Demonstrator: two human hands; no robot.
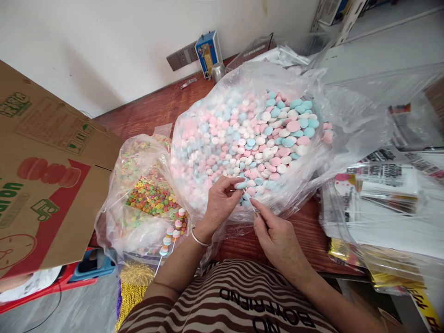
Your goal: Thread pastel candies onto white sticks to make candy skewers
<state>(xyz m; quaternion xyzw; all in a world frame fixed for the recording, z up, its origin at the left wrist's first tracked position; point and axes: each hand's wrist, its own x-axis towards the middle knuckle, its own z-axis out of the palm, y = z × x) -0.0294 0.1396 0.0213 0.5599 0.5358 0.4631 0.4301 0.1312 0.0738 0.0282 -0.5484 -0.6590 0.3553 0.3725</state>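
My left hand (pixel 225 200) pinches a pale blue candy disc (pixel 240 185) between thumb and fingertips, above a large clear bag (pixel 301 178). In that bag lie several pink, white and blue discs (pixel 274 152). Close on the right, my right hand (pixel 274 229) is closed on a thin white stick (pixel 252 203), its tip near the held disc. Left of my hands stands a smaller clear bag (pixel 138 236) of small multicoloured rings (pixel 149 196). Strung candy sticks (pixel 166 241) rest at its front edge, above my left forearm.
A large cardboard box (pixel 52 162) stands at the left. Packaging bags and printed cards (pixel 388 187) lie at the right. A blue device (pixel 208 53) and a metal cup (pixel 218 72) stand by the wall on the wooden table (pixel 138 111).
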